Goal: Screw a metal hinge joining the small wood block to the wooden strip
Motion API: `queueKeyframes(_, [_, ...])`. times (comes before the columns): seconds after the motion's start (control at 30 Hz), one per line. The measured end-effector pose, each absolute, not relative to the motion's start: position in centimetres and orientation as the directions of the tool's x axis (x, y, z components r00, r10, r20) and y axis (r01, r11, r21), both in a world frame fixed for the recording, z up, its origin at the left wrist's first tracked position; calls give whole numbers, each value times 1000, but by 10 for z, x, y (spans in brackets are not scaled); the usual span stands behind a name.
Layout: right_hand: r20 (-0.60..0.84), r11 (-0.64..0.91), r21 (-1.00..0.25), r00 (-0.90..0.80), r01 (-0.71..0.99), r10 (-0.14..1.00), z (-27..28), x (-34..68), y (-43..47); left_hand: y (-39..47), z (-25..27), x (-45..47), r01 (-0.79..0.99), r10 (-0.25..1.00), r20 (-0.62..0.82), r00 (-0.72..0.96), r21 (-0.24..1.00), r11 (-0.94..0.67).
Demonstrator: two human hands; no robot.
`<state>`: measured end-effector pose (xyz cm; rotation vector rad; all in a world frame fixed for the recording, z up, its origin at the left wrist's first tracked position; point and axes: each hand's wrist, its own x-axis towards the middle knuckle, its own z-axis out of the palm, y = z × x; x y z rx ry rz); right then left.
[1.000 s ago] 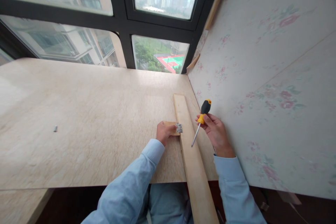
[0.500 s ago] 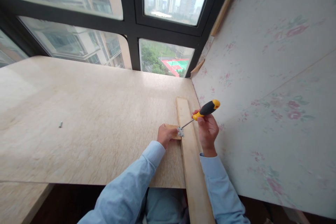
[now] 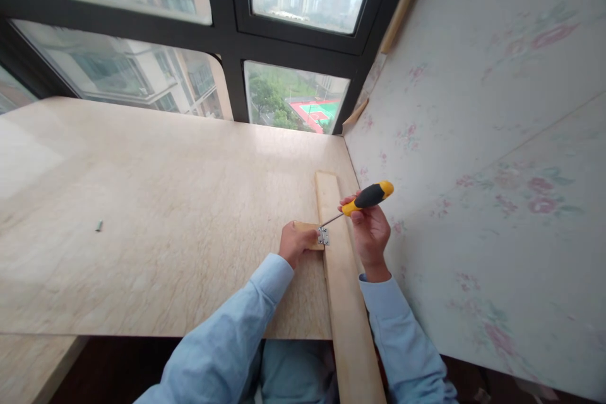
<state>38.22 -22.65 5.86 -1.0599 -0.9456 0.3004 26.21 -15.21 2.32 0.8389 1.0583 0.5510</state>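
My left hand is closed on a short wood block that butts against the left side of a long wooden board. A small silver hinge spans the joint between block and board, with my left fingertips at its left edge. In my right hand is a yellow-and-black screwdriver, held in a tilted grip. Its shaft slants down to the left, and the tip is at the hinge's upper edge. Whether the tip sits in a screw is too small to tell.
The board lies along the right of a beige marble-patterned sill and overhangs its front edge. A small metal piece lies on the left. A floral-papered wall rises close on the right, and a dark-framed window stands behind.
The screwdriver tip has shifted slightly left along the hinge's upper edge. The whole view has also moved a little. Both hands keep their holds.
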Motion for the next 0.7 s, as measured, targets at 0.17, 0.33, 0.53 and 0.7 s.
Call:
queueKeyframes(0.17, [508,455,-856,565,246,650,62,380,-227,-153,22,261,-4,747,-519,415,820,572])
queueKeyframes(0.33, [508,456,-857,550,242,663,62,379,-227,-153,17,262,-9,750,-505,428,827,562])
queueKeyframes(0.53, [491,414,-870,552,268,674,61,379,-228,-153,14,262,-23,755,-499,425,828,560])
queueKeyframes(0.7, [474,410,-878,560,246,680,59,379,-227,-153,13,261,-38,769,-476,426,840,541])
